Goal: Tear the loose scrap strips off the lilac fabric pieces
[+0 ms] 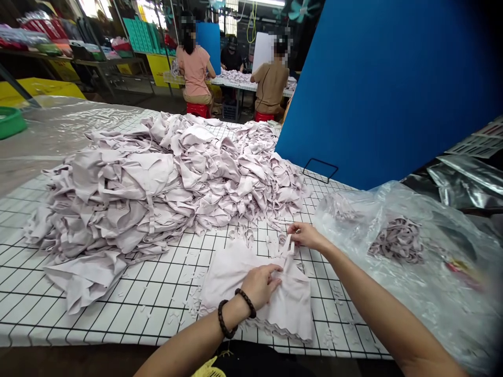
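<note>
A pale lilac camisole top (293,309) with thin straps lies flat before me, and several scalloped edges show along its near side, as if more lie beneath. My left hand (260,285) rests on the fabric with its fingers stretched out to the right. Two dark beaded bracelets circle that wrist. Beyond the top's upper edge, my right hand (304,235) pinches a shoulder strap (290,245) between thumb and fingers and holds it up from the table. Small fabric scraps (192,301) are scattered around the top.
A large heap of similar garments (204,162) covers the far and left part of the grid-patterned table (157,314). At right is a clear plastic bag (349,214) with a bundle of strips (398,241). A blue board (377,89) rises behind it. Other people sit at a farther table.
</note>
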{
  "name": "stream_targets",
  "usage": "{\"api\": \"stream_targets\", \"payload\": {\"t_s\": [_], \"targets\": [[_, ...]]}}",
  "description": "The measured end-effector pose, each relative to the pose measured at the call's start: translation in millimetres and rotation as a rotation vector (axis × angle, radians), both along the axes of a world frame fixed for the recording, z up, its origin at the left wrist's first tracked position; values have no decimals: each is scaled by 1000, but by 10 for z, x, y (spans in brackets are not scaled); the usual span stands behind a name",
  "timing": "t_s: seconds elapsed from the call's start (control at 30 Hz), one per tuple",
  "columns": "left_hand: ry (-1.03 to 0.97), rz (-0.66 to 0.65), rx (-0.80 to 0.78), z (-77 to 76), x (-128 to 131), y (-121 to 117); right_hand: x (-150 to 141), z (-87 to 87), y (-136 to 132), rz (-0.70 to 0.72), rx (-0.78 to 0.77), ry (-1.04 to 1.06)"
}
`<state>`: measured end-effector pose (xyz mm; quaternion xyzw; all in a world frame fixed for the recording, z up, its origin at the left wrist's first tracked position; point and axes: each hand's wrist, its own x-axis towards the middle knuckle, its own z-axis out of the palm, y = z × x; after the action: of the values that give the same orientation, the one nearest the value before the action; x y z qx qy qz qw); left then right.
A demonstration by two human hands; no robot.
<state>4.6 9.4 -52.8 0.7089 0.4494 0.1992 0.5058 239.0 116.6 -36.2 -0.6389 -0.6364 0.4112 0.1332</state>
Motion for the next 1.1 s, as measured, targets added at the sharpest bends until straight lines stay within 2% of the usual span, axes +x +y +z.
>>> {"api": "stream_targets", "payload": {"t_s": [0.07, 0.13, 0.2, 0.27, 0.33, 0.37, 0.47, 0.53, 0.63, 0.77, 0.97, 1.1], "targets": [[9, 16, 13, 16, 2, 2, 41, 97, 33, 21, -49, -24], [-27, 18, 7, 53, -11, -14, -25, 265, 97, 33, -1, -78], [-128, 20, -65, 113, -51, -38, -260, 419, 169, 36, 139, -103], [-284, 53, -225, 183, -123, -47, -650, 469, 228, 55, 220, -24], [-453, 125, -408, 236, -226, -22, -1092, 381, 275, 101, 93, 91], [-532, 173, -484, 248, -287, 5, -1291, 297, 297, 76, 59, 103], [-726, 337, -632, 216, -470, 117, -1660, 14, 378, -99, 56, 161], [-820, 405, -733, 153, -560, 188, -1694, -107, 432, -148, 48, 223], [-923, 412, -852, 63, -616, 251, -1556, -124, 470, -174, -19, 353], [-963, 392, -884, 15, -609, 264, -1377, -6, 433, -177, -123, 540], [-970, 374, -881, -6, -623, 249, -1371, 141, 463, -187, -256, 900], [-951, 368, -887, -8, -636, 263, -1332, 357, 619, -231, -230, 1022]]}}
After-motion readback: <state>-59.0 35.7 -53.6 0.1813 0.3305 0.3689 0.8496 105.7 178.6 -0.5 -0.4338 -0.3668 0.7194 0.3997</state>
